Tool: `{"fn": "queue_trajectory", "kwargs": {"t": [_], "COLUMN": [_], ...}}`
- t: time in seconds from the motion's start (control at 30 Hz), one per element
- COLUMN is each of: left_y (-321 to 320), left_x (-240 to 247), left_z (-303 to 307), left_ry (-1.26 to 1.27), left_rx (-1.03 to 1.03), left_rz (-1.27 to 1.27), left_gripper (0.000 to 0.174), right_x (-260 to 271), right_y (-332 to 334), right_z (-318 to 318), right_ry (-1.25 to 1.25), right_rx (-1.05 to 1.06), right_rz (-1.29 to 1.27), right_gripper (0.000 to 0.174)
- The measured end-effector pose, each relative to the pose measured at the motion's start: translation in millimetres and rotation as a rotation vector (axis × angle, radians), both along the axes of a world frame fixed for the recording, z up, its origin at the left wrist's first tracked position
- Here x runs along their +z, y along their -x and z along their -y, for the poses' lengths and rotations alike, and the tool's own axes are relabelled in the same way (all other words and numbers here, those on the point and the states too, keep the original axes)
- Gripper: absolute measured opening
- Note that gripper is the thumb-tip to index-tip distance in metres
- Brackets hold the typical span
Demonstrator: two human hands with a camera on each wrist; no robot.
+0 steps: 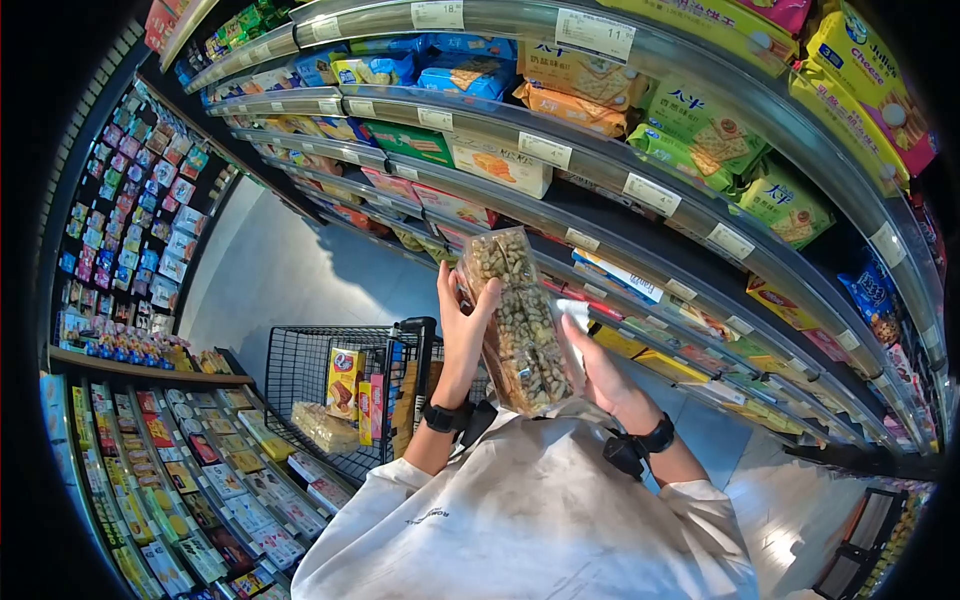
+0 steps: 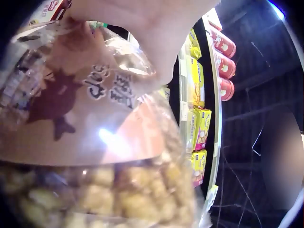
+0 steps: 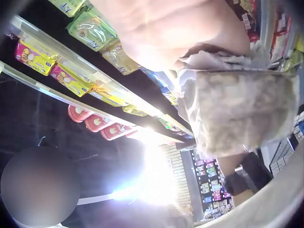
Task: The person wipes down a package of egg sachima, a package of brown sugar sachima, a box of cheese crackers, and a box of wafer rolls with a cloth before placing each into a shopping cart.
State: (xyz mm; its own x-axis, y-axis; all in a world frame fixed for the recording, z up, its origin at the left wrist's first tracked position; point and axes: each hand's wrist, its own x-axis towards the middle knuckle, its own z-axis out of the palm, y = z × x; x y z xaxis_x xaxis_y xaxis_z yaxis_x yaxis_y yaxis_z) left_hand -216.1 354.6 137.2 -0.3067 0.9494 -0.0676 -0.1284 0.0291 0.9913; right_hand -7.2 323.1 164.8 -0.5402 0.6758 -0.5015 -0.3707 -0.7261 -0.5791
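Observation:
A long clear pack of lumpy, nut-like snack pieces (image 1: pixel 515 325) is held up in front of the chest, tilted slightly. My left hand (image 1: pixel 466 335) grips its left side, thumb on the front face and fingers round the edge. At the right side, my right hand (image 1: pixel 608 378) holds the pack, thumb along its edge; the other fingers are hidden behind it. A crumpled white piece (image 1: pixel 574 308) shows by the right thumb. In the left wrist view, the pack's pinkish label (image 2: pixel 90 128) carries a dark brown figure and writing.
Curved shelves of packaged biscuits (image 1: pixel 700 125) with price tags run along the front and right. A black wire shopping cart (image 1: pixel 290 375) stands at the left, holding a yellow box (image 1: pixel 345 380), a pink box (image 1: pixel 372 400) and a clear snack pack (image 1: pixel 325 428). Low display racks (image 1: pixel 180 480) lie beyond it.

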Motion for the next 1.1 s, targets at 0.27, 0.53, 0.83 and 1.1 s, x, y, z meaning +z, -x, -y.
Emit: {"fn": "queue_trajectory", "kwargs": {"t": [0.27,0.53,0.83,1.1], "left_y": [-9,-17,-8,-18], "left_x": [50,66,70,71], "left_z": [14,12,15,16], "left_ry": [-0.033,-0.42,-0.471,-0.519], "left_rx": [-0.223,-0.132,-0.272,-0.253], "left_rz": [-0.132,-0.421,-0.722,-0.877], "left_gripper": [0.125,0.136,0.138,0.134], "right_x": [-9,19,29,79], "right_y": [-19,-30,-33,-32], "right_z": [-25,-14,-19,-27], "right_ry": [-0.324,-0.206,-0.371,-1.387], "right_rx": [-0.143,0.059,-0.15,0.085], "right_rz": [0.175,0.182,0.164,0.865], "right_gripper": [0.061,0.061,0.067,0.041]}}
